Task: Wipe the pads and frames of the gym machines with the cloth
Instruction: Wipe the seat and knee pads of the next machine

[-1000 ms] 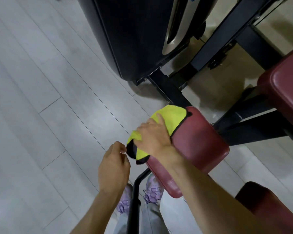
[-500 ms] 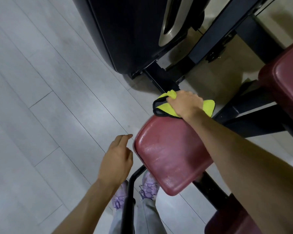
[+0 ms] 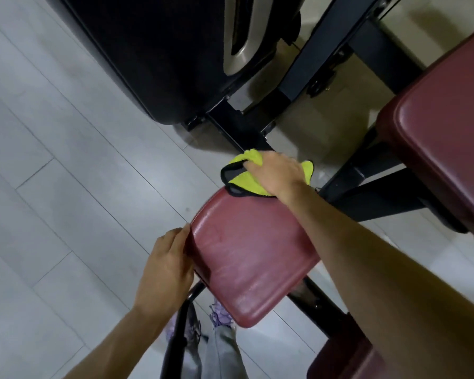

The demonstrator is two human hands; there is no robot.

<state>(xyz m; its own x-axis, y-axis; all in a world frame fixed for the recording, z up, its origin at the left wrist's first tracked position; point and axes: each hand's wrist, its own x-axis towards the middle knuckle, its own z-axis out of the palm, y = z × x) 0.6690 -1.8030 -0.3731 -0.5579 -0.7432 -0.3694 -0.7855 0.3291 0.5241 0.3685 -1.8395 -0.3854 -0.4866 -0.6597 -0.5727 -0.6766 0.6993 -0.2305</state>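
Observation:
A dark red vinyl pad (image 3: 246, 258) of a gym machine sits in the middle of the view. At the pad's far edge my right hand (image 3: 278, 175) grips a yellow cloth with black trim (image 3: 242, 181) and holds it against the pad. My left hand (image 3: 166, 266) holds the pad's near-left edge, fingers wrapped around its side. The machine's black frame bars (image 3: 372, 187) run under and behind the pad.
A larger red pad (image 3: 446, 149) is at the right, and another red pad (image 3: 348, 359) at the bottom right. A black machine housing (image 3: 153, 50) fills the top. A curved black bar (image 3: 175, 337) rises beside my legs. Grey floor planks (image 3: 52, 187) spread to the left.
My right hand swept the cloth from the pad's near-left corner to its far edge. My left hand moved from hanging free beside the pad to holding its left edge.

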